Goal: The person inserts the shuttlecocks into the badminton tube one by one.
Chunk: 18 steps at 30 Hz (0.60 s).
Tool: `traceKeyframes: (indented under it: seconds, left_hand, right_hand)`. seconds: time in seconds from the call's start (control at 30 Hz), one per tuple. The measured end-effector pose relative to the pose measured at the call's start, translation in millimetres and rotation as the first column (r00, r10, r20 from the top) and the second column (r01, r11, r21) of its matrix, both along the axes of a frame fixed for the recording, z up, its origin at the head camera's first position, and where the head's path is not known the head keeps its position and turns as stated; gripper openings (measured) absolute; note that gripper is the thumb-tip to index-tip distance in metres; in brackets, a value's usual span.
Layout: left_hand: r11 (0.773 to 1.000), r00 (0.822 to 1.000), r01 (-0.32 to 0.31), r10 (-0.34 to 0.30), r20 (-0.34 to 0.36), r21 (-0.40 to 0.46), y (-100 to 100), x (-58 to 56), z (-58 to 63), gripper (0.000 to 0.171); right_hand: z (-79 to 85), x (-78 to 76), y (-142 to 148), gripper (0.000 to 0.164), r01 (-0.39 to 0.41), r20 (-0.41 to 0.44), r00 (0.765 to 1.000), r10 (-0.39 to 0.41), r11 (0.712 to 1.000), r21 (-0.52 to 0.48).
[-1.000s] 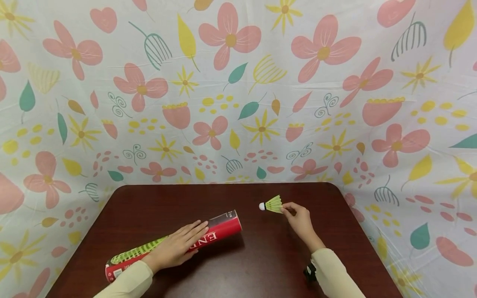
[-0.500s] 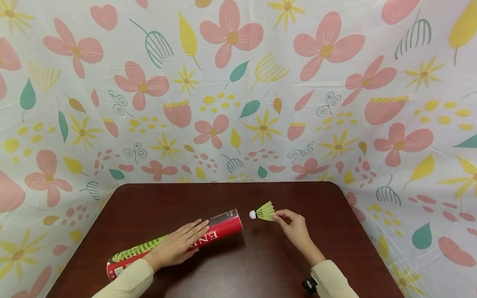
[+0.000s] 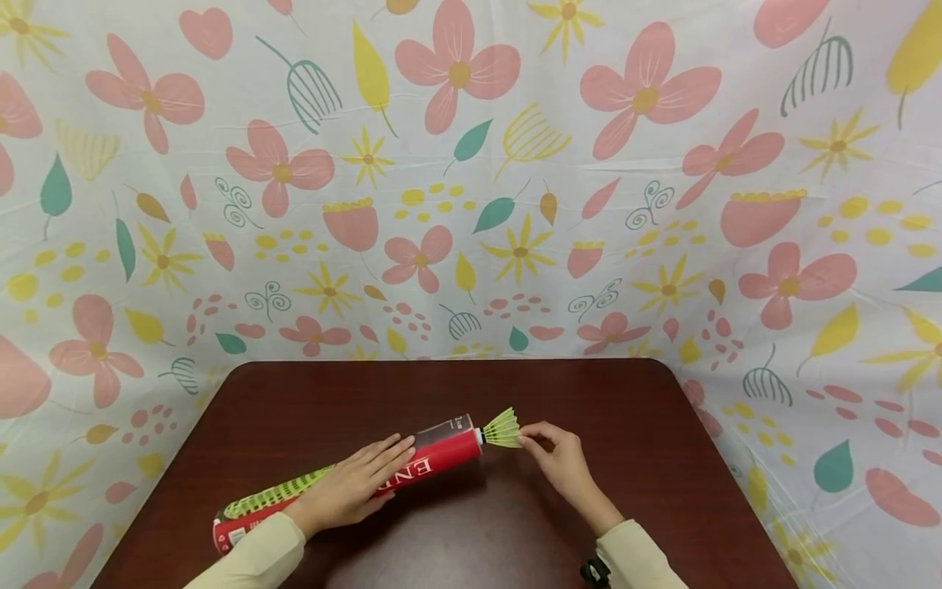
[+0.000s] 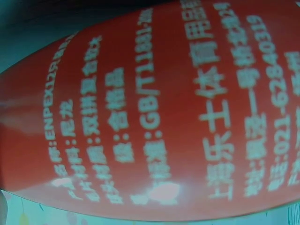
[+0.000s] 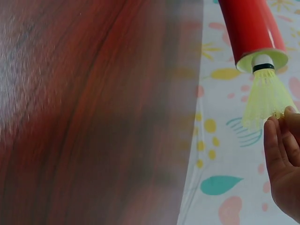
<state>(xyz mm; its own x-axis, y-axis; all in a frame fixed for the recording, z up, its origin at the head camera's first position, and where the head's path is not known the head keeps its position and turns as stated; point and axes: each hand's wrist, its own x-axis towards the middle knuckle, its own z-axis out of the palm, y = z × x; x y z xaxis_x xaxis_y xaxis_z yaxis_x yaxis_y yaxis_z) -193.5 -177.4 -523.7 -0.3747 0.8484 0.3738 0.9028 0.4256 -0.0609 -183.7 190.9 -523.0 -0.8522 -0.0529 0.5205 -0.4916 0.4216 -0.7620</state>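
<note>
A red, black and green shuttlecock tube (image 3: 441, 451) lies slanted in the head view, its open end toward the right. My left hand (image 3: 352, 481) holds it around the middle, fingers laid across the top and thumb on the near side. Red printed wall of the tube (image 4: 154, 112) fills the left wrist view. Between thumb and fingertips, my right hand (image 3: 562, 465) pinches the skirt edge of a yellow shuttlecock (image 3: 503, 429). Its white cork, banded in black, points into the tube's mouth, with the cork's tip inside the rim (image 5: 280, 60) in the right wrist view.
Beneath is a dark reddish-brown table (image 3: 589, 523) with rounded far corners. A white cloth (image 3: 471, 204) printed with flowers and leaves hangs behind and at both sides. A black strap (image 3: 594, 571) shows at the right wrist.
My right hand has brought the shuttlecock left and slightly down, from apart of the tube to its mouth. The left hand and the tube have stayed nearly in place.
</note>
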Motion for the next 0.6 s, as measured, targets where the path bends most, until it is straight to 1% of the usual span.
traceKeyframes:
  seconds: [0.2,0.27,0.33,0.53,0.6]
  left_hand:
    - [1.0,1.0,0.001,-0.001,0.009,-0.002,0,2.3,-2.0,0.092]
    - [1.0,1.0,0.001,-0.001,0.014,-0.007,1,3.2,-2.7,0.092]
    - [1.0,1.0,0.002,-0.002,0.014,-0.006,2,3.8,-2.9,0.091]
    - [1.0,1.0,0.016,-0.016,-0.01,0.006,4,2.6,-0.9,0.085]
    - [1.0,1.0,0.025,-0.024,-0.017,0.017,5,1.7,0.3,0.081]
  right_hand:
    - [-2.7,-0.3,-11,0.01,-0.013,0.007,1.0,0.013,1.0,-0.009]
    - [-2.1,0.7,-15,0.011,-0.018,-0.005,1.0,0.018,1.0,-0.007]
    - [1.7,2.7,-19,0.012,-0.023,-0.019,1.0,0.022,1.0,-0.007]
    - [27.7,13.7,-32,0.011,-0.037,-0.041,0.998,0.038,0.999,0.003]
    - [20.7,9.2,-32,0.011,-0.041,-0.053,0.998,0.041,0.999,-0.001]
